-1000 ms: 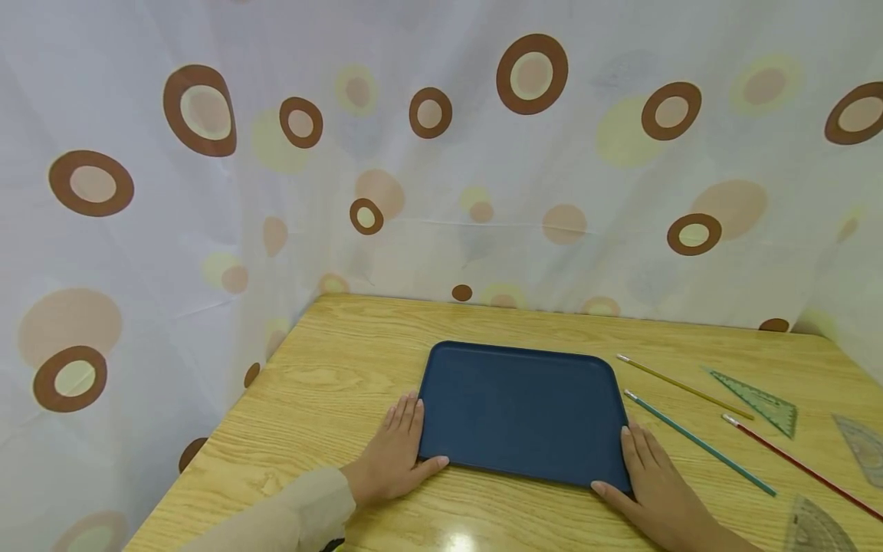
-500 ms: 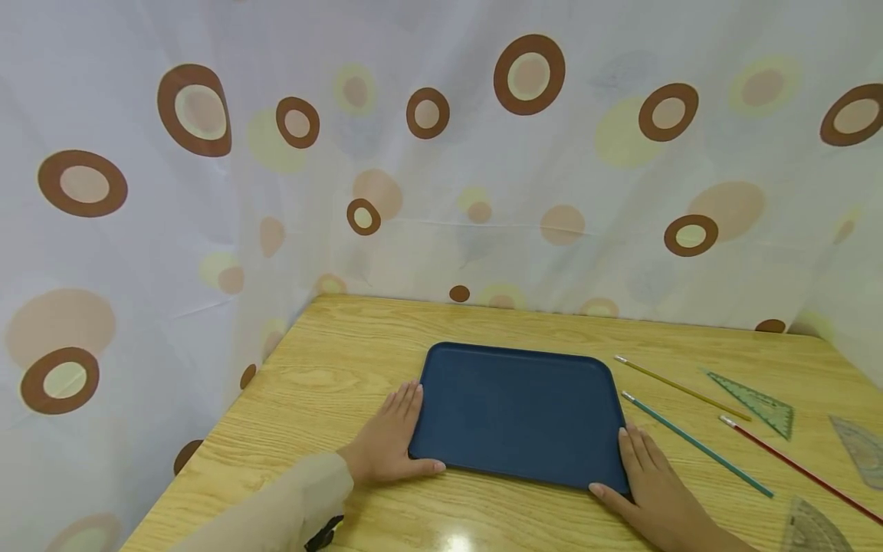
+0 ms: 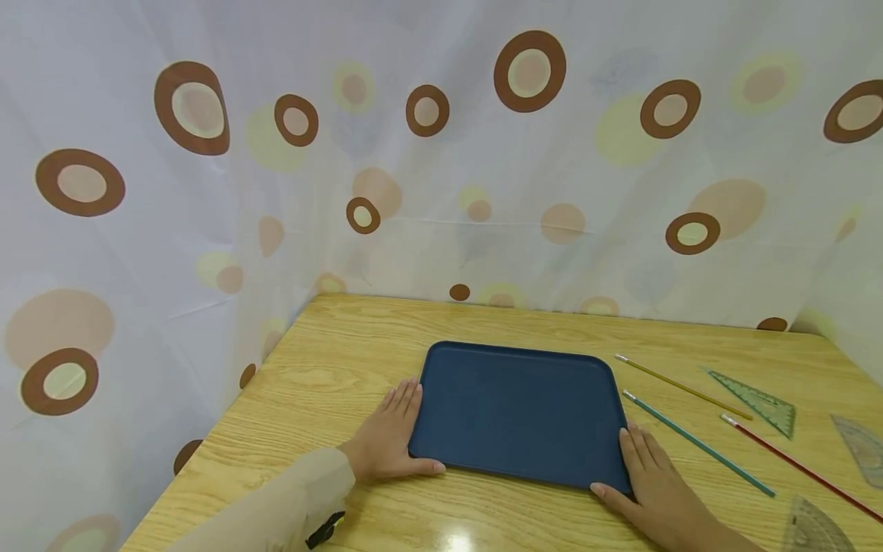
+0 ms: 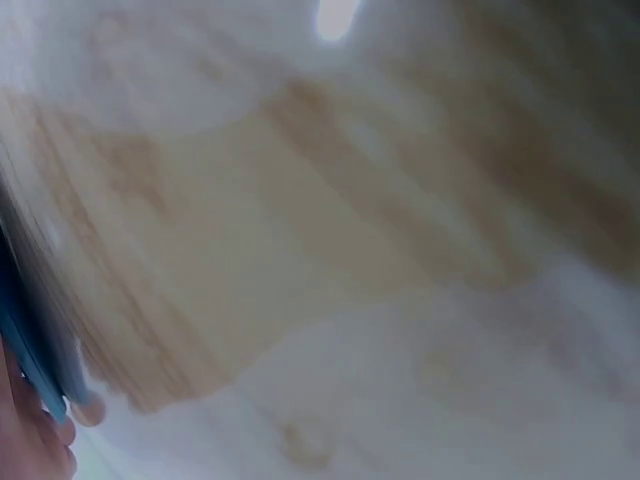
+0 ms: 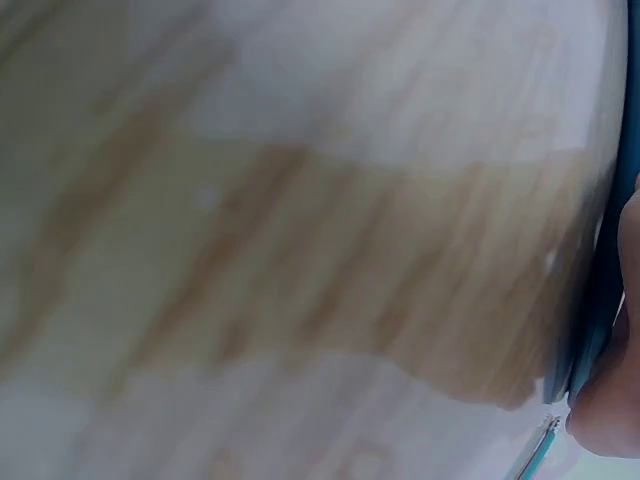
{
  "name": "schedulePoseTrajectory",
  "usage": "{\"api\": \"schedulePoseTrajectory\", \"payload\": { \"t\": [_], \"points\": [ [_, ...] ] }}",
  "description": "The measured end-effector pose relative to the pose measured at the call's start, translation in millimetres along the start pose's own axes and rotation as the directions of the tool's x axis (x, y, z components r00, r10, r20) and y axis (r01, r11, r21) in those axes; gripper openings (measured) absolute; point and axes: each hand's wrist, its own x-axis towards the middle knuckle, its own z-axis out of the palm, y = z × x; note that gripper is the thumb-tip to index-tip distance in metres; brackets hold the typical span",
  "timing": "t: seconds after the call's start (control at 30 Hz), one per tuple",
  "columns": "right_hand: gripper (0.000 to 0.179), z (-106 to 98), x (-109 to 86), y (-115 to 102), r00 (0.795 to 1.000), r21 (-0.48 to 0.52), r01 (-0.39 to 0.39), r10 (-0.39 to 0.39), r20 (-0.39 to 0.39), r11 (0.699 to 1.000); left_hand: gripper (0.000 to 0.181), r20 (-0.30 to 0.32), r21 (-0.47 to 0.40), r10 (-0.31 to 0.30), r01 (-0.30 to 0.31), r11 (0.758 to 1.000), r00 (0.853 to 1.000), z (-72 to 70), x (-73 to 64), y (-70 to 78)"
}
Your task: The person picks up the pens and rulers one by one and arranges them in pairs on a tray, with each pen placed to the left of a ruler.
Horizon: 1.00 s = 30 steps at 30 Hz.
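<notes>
Well, your tray (image 3: 517,414) is in the lower middle of the head view, between your two hands. Your left hand (image 3: 388,445) lies along its left side and your right hand (image 3: 655,487) along its right, fingers straight and pressed to the edges rather than curled round them, with each thumb spread out to the near edge. Toward the lower right on the table (image 3: 310,383), you have a yellow pencil (image 3: 683,387), a teal pencil (image 3: 698,442), a red pencil (image 3: 800,466) and a green triangle (image 3: 757,400). A protractor (image 3: 814,529) is cut off at the bottom edge. A dotted curtain (image 3: 483,153) fills the upper part.
</notes>
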Motion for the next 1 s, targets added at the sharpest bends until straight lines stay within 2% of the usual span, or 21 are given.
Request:
{"api": "schedulePoseTrajectory", "payload": {
  "t": [0.27, 0.5, 0.73, 0.9, 1.0],
  "points": [
    [0.093, -3, 2.1, -1, 1.0, -0.021, 0.003, -0.003, -0.004, 1.0, 0.113, 0.027, -0.007, -0.005, 0.005, 1.0, 1.0, 0.3, 0.5, -1.2],
    [0.092, -7, 5.3, -1, 0.999, -0.077, 0.03, -0.033, -0.032, 0.997, 0.112, 0.026, -0.031, -0.009, 0.01, 0.999, 1.0, -0.5, 0.2, 0.1],
    [0.082, -15, 11.5, 3, 0.989, 0.005, 0.099, -0.098, -0.109, 0.995, 0.111, 0.023, -0.028, -0.016, 0.017, 0.999, 1.0, -2.1, -0.6, 1.6],
    [0.082, -23, 12.2, 3, 0.995, 0.099, 0.067, -0.059, -0.079, 0.993, 0.112, 0.024, -0.031, -0.021, 0.022, 0.999, 0.999, -2.4, -0.8, 1.7],
    [0.083, -28, 13.1, 2, 0.997, 0.123, 0.031, -0.022, -0.071, 0.992, 0.113, 0.028, -0.03, -0.028, 0.028, 0.999, 0.999, -2.3, -0.8, 1.3]
  ]
}}
